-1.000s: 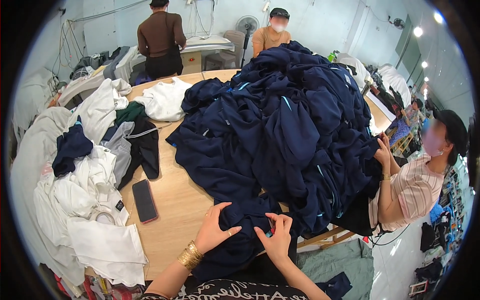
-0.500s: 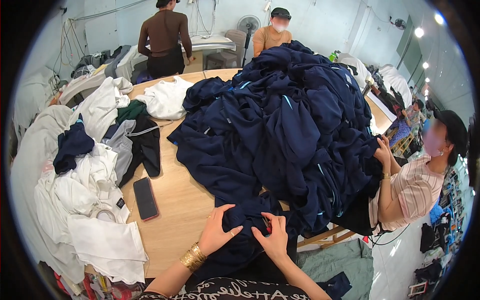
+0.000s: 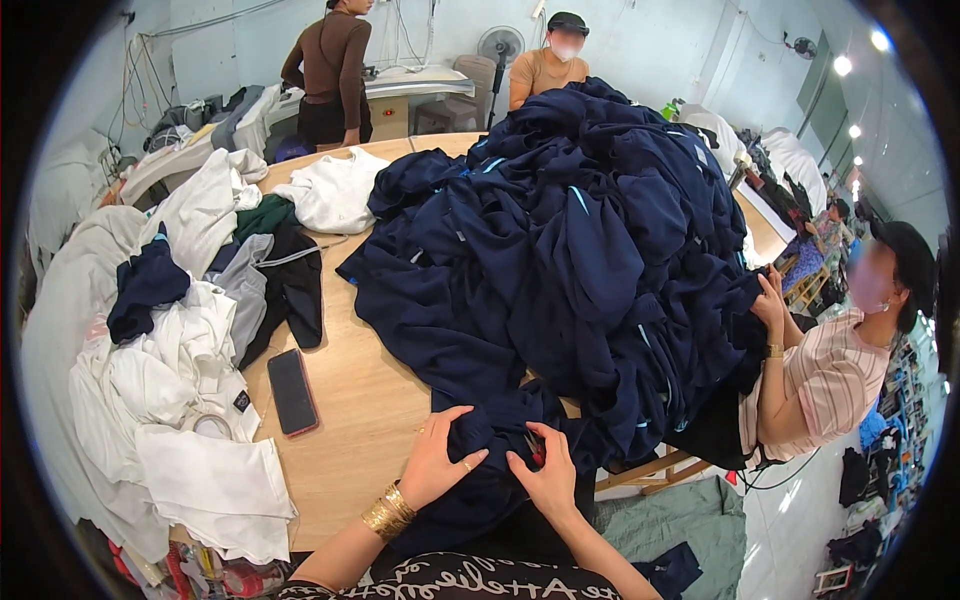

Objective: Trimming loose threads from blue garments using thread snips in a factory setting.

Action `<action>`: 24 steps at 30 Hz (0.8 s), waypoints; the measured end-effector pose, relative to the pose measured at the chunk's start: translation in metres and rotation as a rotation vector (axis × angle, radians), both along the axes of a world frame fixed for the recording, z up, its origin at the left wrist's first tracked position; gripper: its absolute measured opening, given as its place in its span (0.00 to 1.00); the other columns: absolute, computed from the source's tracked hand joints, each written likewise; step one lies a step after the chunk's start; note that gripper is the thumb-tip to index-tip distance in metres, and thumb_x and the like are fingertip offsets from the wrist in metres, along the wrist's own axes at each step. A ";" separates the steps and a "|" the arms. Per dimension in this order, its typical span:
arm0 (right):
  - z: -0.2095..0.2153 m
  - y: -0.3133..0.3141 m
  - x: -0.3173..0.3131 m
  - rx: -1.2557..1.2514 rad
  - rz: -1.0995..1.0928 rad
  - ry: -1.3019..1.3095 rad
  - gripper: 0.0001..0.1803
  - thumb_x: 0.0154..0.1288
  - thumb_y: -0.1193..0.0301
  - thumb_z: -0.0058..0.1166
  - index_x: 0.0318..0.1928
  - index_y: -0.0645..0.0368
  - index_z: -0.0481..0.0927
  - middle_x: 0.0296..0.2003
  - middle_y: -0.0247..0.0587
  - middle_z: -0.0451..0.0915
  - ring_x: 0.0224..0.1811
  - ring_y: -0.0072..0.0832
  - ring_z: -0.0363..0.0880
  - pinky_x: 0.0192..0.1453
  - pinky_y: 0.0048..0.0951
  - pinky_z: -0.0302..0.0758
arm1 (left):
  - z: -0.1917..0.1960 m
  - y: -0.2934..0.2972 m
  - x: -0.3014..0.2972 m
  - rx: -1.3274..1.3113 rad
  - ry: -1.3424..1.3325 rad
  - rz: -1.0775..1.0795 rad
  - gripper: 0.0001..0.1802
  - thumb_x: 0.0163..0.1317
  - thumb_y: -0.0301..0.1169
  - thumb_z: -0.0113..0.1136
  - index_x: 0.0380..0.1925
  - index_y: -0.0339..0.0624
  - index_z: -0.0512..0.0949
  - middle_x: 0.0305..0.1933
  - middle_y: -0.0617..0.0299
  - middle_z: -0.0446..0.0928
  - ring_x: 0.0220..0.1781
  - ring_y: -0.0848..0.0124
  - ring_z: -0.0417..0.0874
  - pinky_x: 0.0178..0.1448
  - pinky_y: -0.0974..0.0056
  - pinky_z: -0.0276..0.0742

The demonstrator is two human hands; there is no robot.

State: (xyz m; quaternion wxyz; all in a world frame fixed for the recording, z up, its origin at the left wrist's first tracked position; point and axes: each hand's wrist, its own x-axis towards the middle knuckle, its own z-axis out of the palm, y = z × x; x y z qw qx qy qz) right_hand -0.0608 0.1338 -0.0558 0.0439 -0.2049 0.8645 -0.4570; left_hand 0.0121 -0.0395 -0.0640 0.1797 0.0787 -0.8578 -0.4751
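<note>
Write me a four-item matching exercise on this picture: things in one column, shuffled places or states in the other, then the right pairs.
Things
1. Smartphone
2. Gold bracelets
3. Pedestal fan
4. Right hand

Places or states
A. On the wrist of the left hand
B. Holding a small red tool at a navy garment
C. Lying on the wooden tabletop
D. Standing near the back wall

Right pairs: 1-C, 2-A, 3-D, 4-B

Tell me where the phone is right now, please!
In the head view, the phone lies left of the middle on the wooden table, just right of the white clothes and farther up and left from the left hand.
</note>
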 end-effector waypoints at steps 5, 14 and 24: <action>-0.009 0.003 -0.003 -0.020 0.010 0.061 0.26 0.51 0.64 0.61 0.51 0.55 0.71 0.44 0.41 0.72 0.41 0.34 0.75 0.44 0.29 0.74 | 0.000 0.001 -0.001 -0.005 0.005 -0.001 0.33 0.50 0.39 0.66 0.56 0.43 0.65 0.54 0.49 0.68 0.57 0.53 0.68 0.61 0.56 0.63; -0.005 0.002 0.000 -0.023 0.012 0.041 0.25 0.52 0.63 0.61 0.51 0.54 0.71 0.45 0.40 0.72 0.38 0.34 0.77 0.42 0.30 0.75 | -0.004 0.000 0.000 -0.005 0.017 0.007 0.33 0.51 0.39 0.66 0.56 0.42 0.65 0.53 0.49 0.68 0.56 0.53 0.68 0.61 0.56 0.64; -0.011 0.003 -0.001 -0.054 0.016 0.087 0.23 0.52 0.65 0.61 0.49 0.55 0.72 0.43 0.41 0.73 0.38 0.34 0.77 0.41 0.29 0.75 | -0.005 0.001 -0.001 0.001 0.013 0.005 0.34 0.51 0.39 0.66 0.56 0.42 0.64 0.53 0.49 0.68 0.56 0.53 0.68 0.61 0.56 0.63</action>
